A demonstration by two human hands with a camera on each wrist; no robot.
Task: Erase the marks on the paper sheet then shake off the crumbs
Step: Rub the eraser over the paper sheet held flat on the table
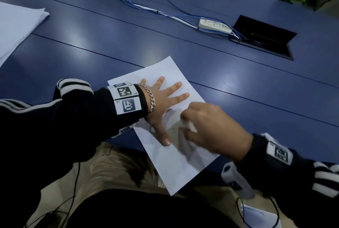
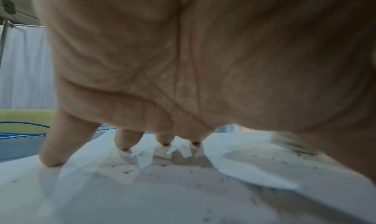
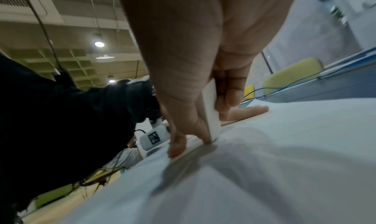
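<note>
At far left a stack of paper (image 1: pixel 16 24) is lying on the blue table (image 1: pixel 91 44). The left hand (image 1: pixel 161 103) is pressing flat on the paper sheet (image 1: pixel 170 163), fingers straight and spread, pinning the sheet at the table's near edge, where its lower corner is overhanging. Dark crumbs (image 2: pixel 126 172) are lying scattered on the sheet (clearest in the left wrist view). Just to the right, the right hand (image 1: pixel 214 132) is pinching a white eraser (image 3: pixel 211 115), its tip touching the paper.
</note>
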